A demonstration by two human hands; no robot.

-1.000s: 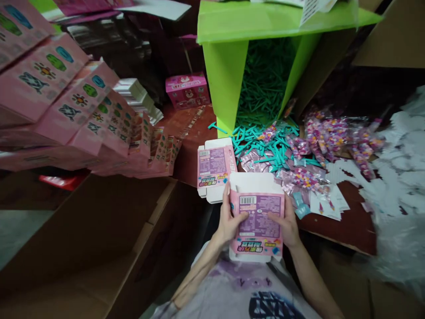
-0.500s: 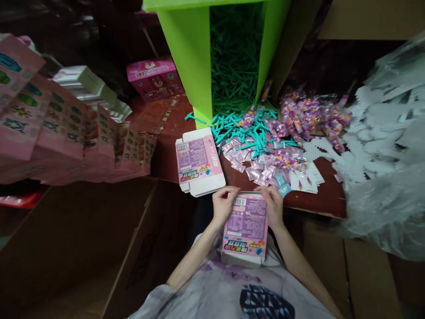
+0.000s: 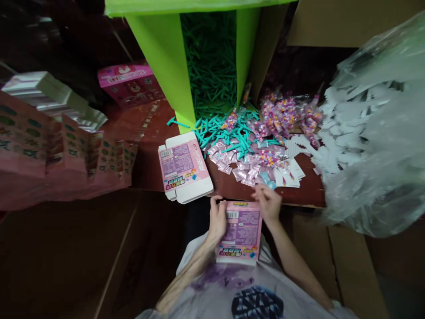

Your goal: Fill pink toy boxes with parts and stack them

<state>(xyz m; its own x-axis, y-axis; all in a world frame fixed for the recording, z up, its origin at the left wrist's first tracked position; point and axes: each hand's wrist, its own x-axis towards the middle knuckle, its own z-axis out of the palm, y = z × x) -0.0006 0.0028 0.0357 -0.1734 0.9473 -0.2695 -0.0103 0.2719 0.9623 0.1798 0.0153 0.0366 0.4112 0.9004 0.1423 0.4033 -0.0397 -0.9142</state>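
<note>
- The left hand (image 3: 217, 217) grips the pink box (image 3: 239, 232) along its left edge, with its fingers curled over the upper left corner and the thumb side pressed to the printed face.
- The right hand (image 3: 268, 203) sits at the box's upper right corner, with its fingers bent and drawn close together above the top edge. Whether they pinch a flap or only touch it cannot be told, as the fingertips are blurred.
- The pink box is held upright against the person's lap, just below the near edge of the bench (image 3: 308, 195), with a barcode at its upper left and coloured lettering near its lower end.
- A flat, unfolded box (image 3: 184, 166) of the same print lies on the bench just left of the hands, its white flaps spread.
- Small pink sachets (image 3: 247, 166) and teal plastic pieces (image 3: 219, 128) lie heaped on the bench beyond the hands; more teal pieces fill the green bin (image 3: 162, 53) behind.
- Bags of coloured bits (image 3: 282, 113) lie at the far right of the heap.
- A clear plastic bag of white pieces (image 3: 375, 133) rests at the right.
- Stacks of flat pink cartons (image 3: 49, 146) fan out at the left, and a made-up pink box (image 3: 129, 84) stands behind them.
</note>
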